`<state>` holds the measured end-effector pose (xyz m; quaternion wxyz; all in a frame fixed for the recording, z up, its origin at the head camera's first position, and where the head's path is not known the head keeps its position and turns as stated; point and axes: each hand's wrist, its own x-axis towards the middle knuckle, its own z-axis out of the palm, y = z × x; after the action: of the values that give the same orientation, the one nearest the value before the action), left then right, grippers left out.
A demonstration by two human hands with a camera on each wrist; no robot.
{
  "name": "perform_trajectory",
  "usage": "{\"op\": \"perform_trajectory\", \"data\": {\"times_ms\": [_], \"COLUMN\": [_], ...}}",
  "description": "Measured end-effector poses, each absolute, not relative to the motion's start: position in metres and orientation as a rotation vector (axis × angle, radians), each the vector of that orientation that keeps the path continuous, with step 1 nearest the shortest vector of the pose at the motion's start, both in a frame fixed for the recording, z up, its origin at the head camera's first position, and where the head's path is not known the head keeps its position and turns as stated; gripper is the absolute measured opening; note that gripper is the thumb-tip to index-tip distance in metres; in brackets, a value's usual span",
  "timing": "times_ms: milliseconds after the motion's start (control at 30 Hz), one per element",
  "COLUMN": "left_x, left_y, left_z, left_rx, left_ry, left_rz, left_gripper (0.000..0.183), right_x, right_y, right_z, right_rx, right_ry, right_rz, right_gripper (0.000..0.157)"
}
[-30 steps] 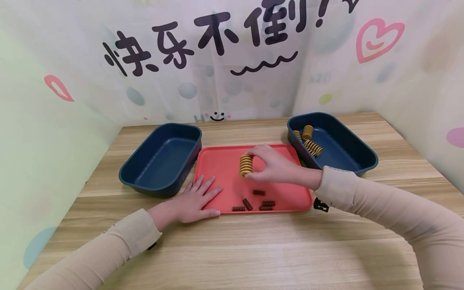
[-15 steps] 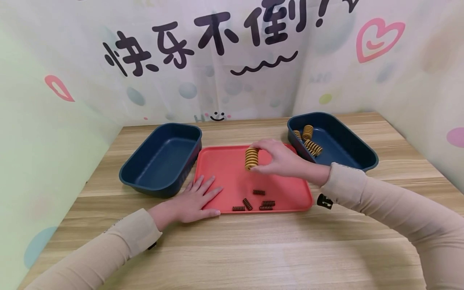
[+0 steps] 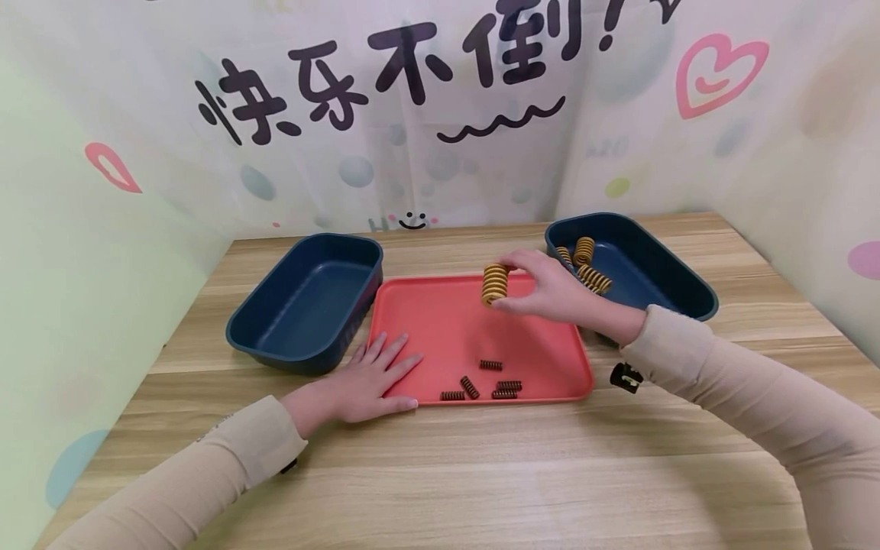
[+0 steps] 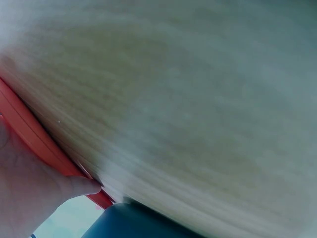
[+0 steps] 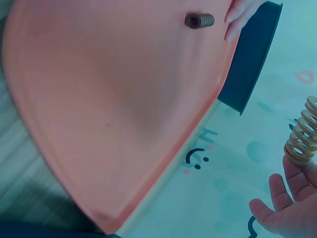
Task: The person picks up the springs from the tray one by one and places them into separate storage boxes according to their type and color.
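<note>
My right hand point(image 3: 550, 289) pinches a large yellow coil spring point(image 3: 495, 284) between thumb and fingers, held upright above the back right part of the red tray point(image 3: 426, 321). In the right wrist view the spring point(image 5: 303, 134) shows at the right edge, its end at the fingertips. My left hand point(image 3: 367, 386) lies flat with fingers spread over the tray's left front corner. Several small dark springs point(image 3: 491, 365) lie near the tray's front edge, right of the left hand. The left wrist view shows the left thumb along the tray's rim point(image 4: 37, 131).
A dark blue bin point(image 3: 302, 305) with nothing in it stands left of the tray. At the right, a second blue bin point(image 3: 653, 283) holds several yellow springs point(image 3: 594, 279), partly overlapped by the right hand. A printed cloth point(image 3: 412, 168) hangs behind the wooden table point(image 3: 481, 481).
My right hand has moved right and back with the yellow spring, from over the tray's middle toward the right bin. The left hand and the small springs have stayed put.
</note>
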<state>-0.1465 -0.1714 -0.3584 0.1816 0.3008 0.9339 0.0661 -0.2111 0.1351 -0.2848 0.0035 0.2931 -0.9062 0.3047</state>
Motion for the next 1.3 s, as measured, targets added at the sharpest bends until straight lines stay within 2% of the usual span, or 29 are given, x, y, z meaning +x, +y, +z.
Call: {"op": "perform_trajectory", "data": {"times_ms": [800,1300], "left_x": [-0.146,-0.146], "left_y": [-0.171,-0.171], "left_z": [-0.356,-0.358], "left_rx": [0.862,0.861], "left_ry": [2.634,2.636], "left_rz": [0.192,0.190], "left_gripper": [0.075,0.075], "right_x": [-0.228,-0.234], "right_y": [0.171,0.195], "right_z": [-0.273,-0.263], "right_rx": [0.744,0.649], "right_ry": [-2.815,-2.817], "right_rz": [1.010,1.003], "right_gripper": [0.052,0.055]}}
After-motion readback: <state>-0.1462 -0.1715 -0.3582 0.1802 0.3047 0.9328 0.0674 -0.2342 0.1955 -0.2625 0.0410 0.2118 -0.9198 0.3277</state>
